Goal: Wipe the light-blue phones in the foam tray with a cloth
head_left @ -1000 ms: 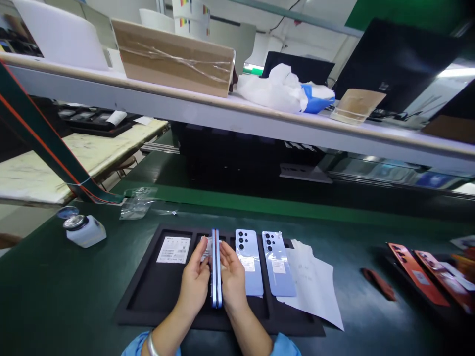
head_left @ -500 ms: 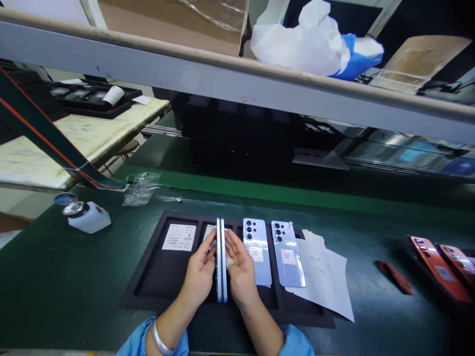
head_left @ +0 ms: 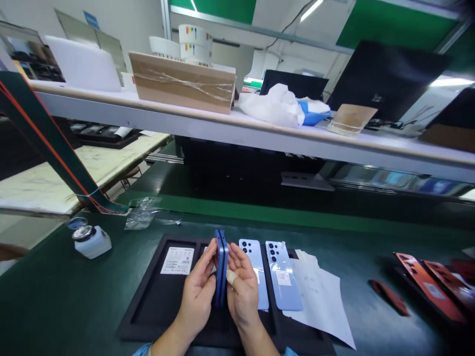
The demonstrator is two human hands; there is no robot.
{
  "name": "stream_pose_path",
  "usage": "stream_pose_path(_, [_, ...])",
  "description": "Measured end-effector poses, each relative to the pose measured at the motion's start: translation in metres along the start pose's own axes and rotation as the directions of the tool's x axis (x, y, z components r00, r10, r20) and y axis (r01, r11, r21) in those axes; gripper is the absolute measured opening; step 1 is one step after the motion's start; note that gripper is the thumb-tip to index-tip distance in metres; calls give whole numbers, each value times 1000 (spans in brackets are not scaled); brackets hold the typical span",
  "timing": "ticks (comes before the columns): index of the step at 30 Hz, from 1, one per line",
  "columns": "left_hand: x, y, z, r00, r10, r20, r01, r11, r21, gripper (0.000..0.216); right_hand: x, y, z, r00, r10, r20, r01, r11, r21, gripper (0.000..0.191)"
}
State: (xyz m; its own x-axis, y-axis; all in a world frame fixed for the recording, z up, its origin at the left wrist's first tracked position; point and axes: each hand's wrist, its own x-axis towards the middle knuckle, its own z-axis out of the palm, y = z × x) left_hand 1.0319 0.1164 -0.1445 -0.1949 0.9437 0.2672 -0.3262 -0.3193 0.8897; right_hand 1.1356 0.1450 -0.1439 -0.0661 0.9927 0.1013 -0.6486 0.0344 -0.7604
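Observation:
Two blue phones [head_left: 221,267] stand on edge, pressed back to back, over a black foam tray [head_left: 148,309]. My left hand [head_left: 198,289] presses on them from the left and my right hand [head_left: 243,289] from the right, fingers laid flat along the sides. Two more light blue phones [head_left: 281,274] lie camera side up in the tray just right of my right hand. A white label [head_left: 177,260] sits in the tray's left slot.
White paper sheets [head_left: 319,296] lie right of the tray. A small white pot [head_left: 91,240] stands at the left. Orange phones [head_left: 432,287] rest in a tray at far right, with a dark red strip [head_left: 389,296] before them. A shelf [head_left: 237,131] with boxes hangs overhead.
The view tilted up again after dipping. The two phones rose slightly between my hands and now look darker blue; both hands stay clamped on them.

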Motion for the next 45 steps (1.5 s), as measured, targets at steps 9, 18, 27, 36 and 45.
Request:
stream_pose_path(9, [-34, 1, 2, 988, 154, 12, -155, 986, 57, 39, -32, -4, 4, 994, -104, 24, 104, 995, 0, 35])
stream_pose_path(18, [-40, 5, 7, 986, 159, 47, -164, 980, 116, 45, -38, -11, 3, 991, -133, 1, 133, 991, 0, 33])
stream_pose_path(27, [-43, 14, 11, 986, 146, 77, -157, 976, 152, 68, -40, -10, -4, 989, -147, -7, 145, 982, -123, 42])
stream_pose_path(36, [-45, 20, 13, 985, 157, 66, -164, 978, 130, 80, -50, -20, 2, 980, -201, 4, 186, 899, -397, 36])
stream_pose_path(45, [-48, 16, 8, 989, 96, 115, -122, 959, 254, 85, -52, -23, 4, 969, -246, -7, 222, 887, -405, 34])
